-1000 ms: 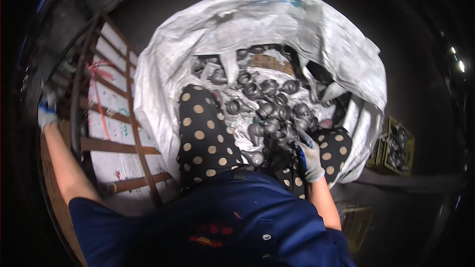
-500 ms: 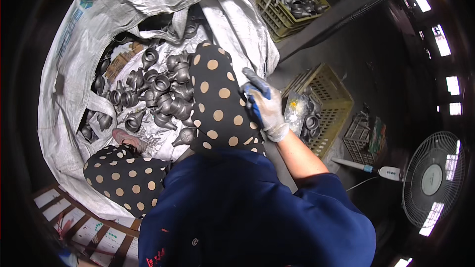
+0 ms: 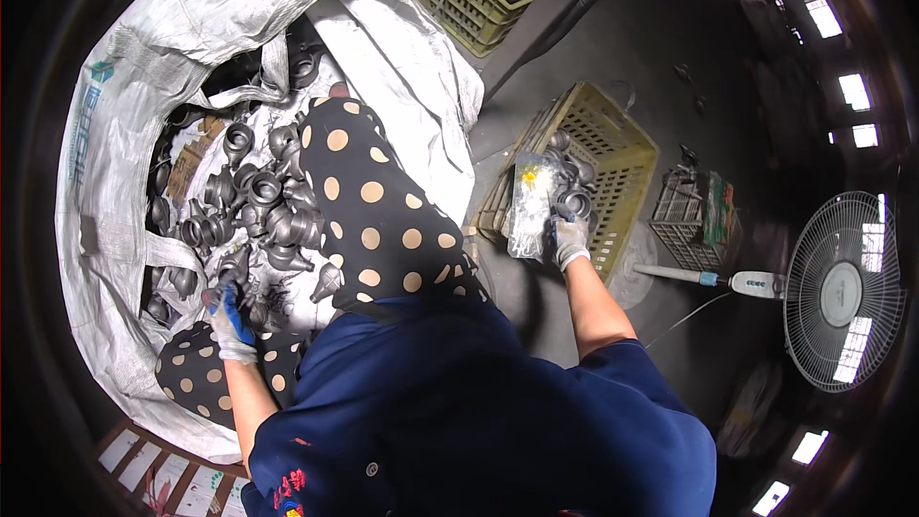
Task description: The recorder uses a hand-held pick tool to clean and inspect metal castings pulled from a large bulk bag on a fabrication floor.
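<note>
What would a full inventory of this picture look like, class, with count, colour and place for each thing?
woven sack: one, white, left
metal fittings: many, grey, in sack and both yellowish crates
cardboard: one piece, brown, inside sack
yellowish crates: two, one top centre, one right of centre
clear pack: one, transparent with yellow patch, at nearer crate's left side
small crate: one, greyish, beside fan
fan: one, pale grey, far right
dark strip: one, blackish, beside top crate
slatted rack: one, brown and white, lower left
trousers: one pair, black with beige dots, centre-left
shirt: one, navy, bottom
left hand: one, white-and-blue glove, at sack's fittings
right hand: one, whitish glove, at nearer crate's fittings
</note>
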Available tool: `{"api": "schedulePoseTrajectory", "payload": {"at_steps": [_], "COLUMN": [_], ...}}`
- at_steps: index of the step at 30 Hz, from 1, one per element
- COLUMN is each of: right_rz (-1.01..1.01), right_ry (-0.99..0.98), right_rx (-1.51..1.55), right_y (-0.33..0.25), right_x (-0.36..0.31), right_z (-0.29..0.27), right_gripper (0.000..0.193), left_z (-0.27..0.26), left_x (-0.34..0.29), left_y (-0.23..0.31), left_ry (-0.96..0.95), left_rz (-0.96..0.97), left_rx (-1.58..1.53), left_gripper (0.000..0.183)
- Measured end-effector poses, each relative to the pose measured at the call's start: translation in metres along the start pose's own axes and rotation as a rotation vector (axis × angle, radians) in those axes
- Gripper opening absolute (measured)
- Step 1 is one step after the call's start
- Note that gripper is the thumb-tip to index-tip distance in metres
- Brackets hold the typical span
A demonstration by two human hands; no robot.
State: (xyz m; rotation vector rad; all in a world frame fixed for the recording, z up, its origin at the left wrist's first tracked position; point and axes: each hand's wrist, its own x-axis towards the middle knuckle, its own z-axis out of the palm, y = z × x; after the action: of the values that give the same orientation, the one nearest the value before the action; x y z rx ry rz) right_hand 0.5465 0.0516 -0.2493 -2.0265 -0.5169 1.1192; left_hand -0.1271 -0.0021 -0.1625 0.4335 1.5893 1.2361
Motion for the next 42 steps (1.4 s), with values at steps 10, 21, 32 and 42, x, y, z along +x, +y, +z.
{"api": "schedulePoseTrajectory", "payload": {"at_steps": [10, 21, 32, 42], "right_rz": [-0.257, -0.257, -0.153, -0.2], "right_ry": [0.178, 0.09, 0.052, 0.067], "right_rx": [-0.509, -0.709, -0.669, -0.809], "right_y": [-0.035, -0.041, -0.044, -0.062], "right_x": [-0.012, -0.015, -0.009, -0.016], "right_z": [0.012, 0.015, 0.003, 0.007], "right_gripper": [0.039, 0.037, 0.033, 0.033], "left_z": [-0.013, -0.008, 0.007, 0.02], "left_x": [0.005, 0.005, -0.006, -0.011], "left_y": [-0.012, -0.009, -0.001, 0.004], "left_ry": [0.051, 0.065, 0.089, 0.078], "left_rz": [-0.097, -0.195, -0.192, -0.205], "left_rx": [0.056, 0.173, 0.194, 0.148], "left_gripper": [0.013, 0.016, 0.017, 0.012]}}
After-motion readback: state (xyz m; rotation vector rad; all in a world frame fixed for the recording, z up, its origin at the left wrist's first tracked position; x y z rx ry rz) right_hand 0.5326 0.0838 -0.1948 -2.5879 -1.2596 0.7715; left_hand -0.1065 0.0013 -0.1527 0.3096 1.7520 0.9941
